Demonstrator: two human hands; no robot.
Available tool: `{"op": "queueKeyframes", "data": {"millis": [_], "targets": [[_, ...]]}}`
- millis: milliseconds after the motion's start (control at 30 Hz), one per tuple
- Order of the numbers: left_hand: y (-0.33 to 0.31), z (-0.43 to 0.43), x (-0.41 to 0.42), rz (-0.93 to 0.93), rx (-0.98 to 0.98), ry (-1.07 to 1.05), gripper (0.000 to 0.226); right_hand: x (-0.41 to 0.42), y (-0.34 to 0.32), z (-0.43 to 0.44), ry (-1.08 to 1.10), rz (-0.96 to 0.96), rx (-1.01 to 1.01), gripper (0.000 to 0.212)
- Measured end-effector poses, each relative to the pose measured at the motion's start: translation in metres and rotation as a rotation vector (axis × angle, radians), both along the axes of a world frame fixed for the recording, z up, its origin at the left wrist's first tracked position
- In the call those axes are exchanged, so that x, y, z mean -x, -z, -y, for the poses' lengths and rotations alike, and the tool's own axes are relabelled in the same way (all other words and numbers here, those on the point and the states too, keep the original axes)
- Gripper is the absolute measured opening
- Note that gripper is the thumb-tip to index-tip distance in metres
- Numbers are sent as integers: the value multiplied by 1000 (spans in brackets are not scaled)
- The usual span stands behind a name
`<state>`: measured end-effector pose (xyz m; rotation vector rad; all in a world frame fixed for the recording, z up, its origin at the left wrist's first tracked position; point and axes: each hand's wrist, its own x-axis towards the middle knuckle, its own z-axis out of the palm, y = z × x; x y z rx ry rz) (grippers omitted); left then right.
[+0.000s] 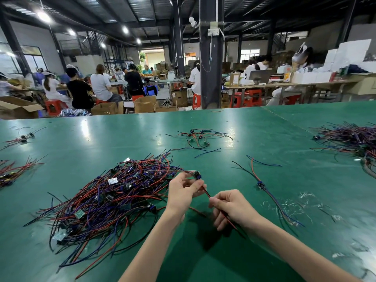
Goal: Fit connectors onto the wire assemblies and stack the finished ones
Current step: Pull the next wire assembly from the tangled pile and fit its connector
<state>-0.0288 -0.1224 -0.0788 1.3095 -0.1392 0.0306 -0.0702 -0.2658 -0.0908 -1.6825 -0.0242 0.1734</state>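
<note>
Head cam shot, starting closest to me: both my forearms reached out over the green table [203,257]. My right hand [232,206] was curled around a red-and-black wire pair [206,192], pinching it between thumb and forefinger, with the loose tail running out under my palm toward my wrist. That same wire ran up and left to my left hand [183,192], whose fingers pinched the other end right below a small blue connector [197,176] that poked out past my fingertips. So the piece I was working on was held up off the table, strung between both hands.

Just left of my left hand sat the big pile of wires [114,196], a red, blue and black tangle with little circuit boards mixed in. Couldn't tell if any strands from it actually touched my fingers. Off to my right, apart from my hands, a single assembly [261,185] lay flat on its own with wires trailing both ways, and white scraps [301,204] were scattered just beyond it.

Farther out, a small cluster [198,136] of wired bits lay mid-table with a loose blue wire [207,153] beside it. Another heap [352,139] sat at the far right edge, and smaller bundles [12,171] lay at the left edge.

Past the table were cardboard boxes [144,104], red stools [53,106], a dark pillar [210,58] and people sitting at workbenches, mostly with their backs to me.
</note>
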Motion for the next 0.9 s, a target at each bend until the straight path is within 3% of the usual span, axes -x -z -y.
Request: {"op": "queueKeyframes", "data": {"millis": [200,333,900], "targets": [[-6,-8,-5,-1,101,-88,27,5,-4,-5,-118,12,10,12],[-6,-14,-8,-11,122,-139,30,9,-6,-5,-179,-1,159,19],[-4,-27,-22,-84,222,-233,27,19,-18,-7,-330,171,157,17]]}}
